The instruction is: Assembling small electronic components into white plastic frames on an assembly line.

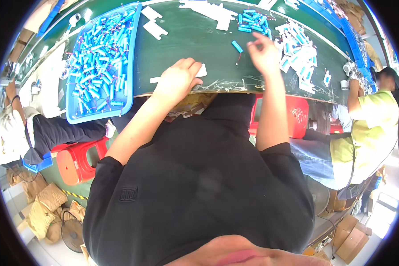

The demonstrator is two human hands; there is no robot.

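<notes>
My left hand [177,80] lies at the table's near edge, fingers bent together over a flat white piece [155,80] whose two ends stick out from under it. My right hand [265,55] is raised over the table with fingers apart and nothing between them. Just left of its fingertips lies a single blue cylindrical battery cell [237,46] with a thin wire lead. Beyond that hand is a small pile of similar blue cells [254,21]. To its right spreads a heap of white pieces with blue cells in them [298,55].
A blue tray [131,66] full of blue wired cells stands at the left. Loose white cut-outs [155,30] lie farther back on the green table [186,40]. Co-workers sit at both sides, one in a yellow shirt [377,119]. Red stools [75,164] stand below.
</notes>
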